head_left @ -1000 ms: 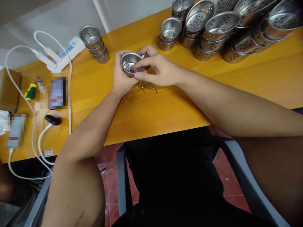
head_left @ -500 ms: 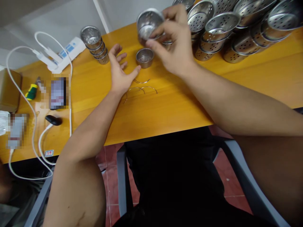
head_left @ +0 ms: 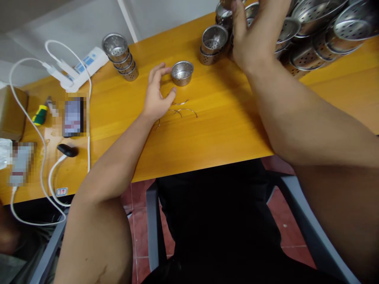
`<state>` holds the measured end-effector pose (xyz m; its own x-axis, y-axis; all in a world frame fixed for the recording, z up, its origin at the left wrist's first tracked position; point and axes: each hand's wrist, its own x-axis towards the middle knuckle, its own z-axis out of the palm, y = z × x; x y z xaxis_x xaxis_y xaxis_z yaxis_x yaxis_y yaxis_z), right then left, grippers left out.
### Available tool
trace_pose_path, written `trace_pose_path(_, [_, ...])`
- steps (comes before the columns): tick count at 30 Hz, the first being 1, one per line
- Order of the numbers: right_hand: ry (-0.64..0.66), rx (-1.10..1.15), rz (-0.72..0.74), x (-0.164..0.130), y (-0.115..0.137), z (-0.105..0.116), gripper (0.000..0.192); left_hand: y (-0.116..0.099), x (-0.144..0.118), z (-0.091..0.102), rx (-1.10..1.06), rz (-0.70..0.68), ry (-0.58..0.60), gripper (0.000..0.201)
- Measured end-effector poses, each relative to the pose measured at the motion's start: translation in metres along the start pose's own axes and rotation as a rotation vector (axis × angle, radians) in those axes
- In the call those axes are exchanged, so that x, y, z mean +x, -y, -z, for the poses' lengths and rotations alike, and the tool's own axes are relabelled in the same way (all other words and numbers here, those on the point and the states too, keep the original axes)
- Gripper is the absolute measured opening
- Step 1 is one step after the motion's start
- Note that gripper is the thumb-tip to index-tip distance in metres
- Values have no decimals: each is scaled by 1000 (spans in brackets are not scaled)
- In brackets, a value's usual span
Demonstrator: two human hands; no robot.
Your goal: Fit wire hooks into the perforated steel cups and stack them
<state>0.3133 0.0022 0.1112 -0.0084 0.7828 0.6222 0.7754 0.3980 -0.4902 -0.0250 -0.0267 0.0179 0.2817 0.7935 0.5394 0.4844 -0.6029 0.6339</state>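
Note:
A small perforated metal cup [head_left: 182, 75] stands upright on the table. My left hand [head_left: 156, 92] is beside its left side, thumb and fingers apart in a curve; the fingertips are close to the rim, and I cannot tell if they touch. My right hand [head_left: 256, 39] is raised at the upper right, over the stacked metal cups. Its fingers are partly cut off by the top edge, so what they hold, if anything, is unclear. Thin curved wires [head_left: 186, 110] lie just in front of the small cup. A short stack of two perforated cups [head_left: 213, 41] stands left of my right hand.
Many larger perforated metal cups [head_left: 319, 17] are stacked at the right. Another cup stack [head_left: 120, 55] stands at the back left, near a white power strip [head_left: 87, 69] with cables. A phone [head_left: 72, 116], a green-yellow screwdriver [head_left: 40, 115] and a black plug [head_left: 67, 150] lie at the left.
My right hand has moved up and right with the cup it held, which no longer shows clearly. My left hand has shifted slightly right and down, closer to the small cup.

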Motion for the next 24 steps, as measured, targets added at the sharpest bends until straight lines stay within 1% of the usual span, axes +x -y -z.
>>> trace_pose_path(3, [-75, -158, 1, -6, 8, 6, 24, 5, 0, -1, 2, -8, 10, 53])
trace_pose_path(5, [-51, -204, -26, -15, 18, 6, 22, 7, 0, -2, -4, -7, 19, 51])
trace_pose_path(7, [-25, -265, -83, -21, 30, 7, 22, 8, 1, -2, -5, -5, 27, 49])
trace_pose_path(10, [42, -337, -169, -22, 48, 12, 25, 9, 1, -2, 3, -15, 33, 48])
trace_pose_path(14, [124, -425, -183, -20, 62, 17, 32, 8, 2, -2, 2, -24, 47, 46])
trace_pose_path(17, [170, -485, -159, -21, 62, 14, 38, 5, 2, -2, -7, -35, 73, 42])
trace_pose_path(20, [181, -502, -135, -24, 58, 8, 40, -3, 2, -2, -27, -56, 105, 39])
trace_pose_path(23, [124, -426, -111, -25, 52, 3, 36, -11, 0, -2, -31, -58, 156, 41])
trace_pose_path(24, [91, -398, -107, -25, 49, 1, 39, -14, 0, -1, -28, -60, 173, 43])
